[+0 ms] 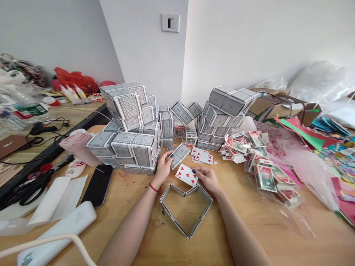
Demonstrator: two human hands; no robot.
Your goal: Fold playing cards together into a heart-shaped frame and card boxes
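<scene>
My left hand (164, 166) pinches a playing card (180, 156), its grey patterned back facing up. In my right hand (205, 178) is a five of hearts (186, 175), held face up by its right edge, close beside the other card. A heart-shaped outline (203, 216) made of folded cards stands on edge on the table between my forearms. Just behind the five of hearts lies a small pile of loose playing cards (203, 156), hearts showing.
Stacked blocks built from cards rise at the left (133, 147) and right (222, 118). Opened card boxes (266, 177) and plastic film lie to the right. At left are a black phone (97, 186), scissors (33, 186), a white power bank (59, 232) and a pink cup (80, 147).
</scene>
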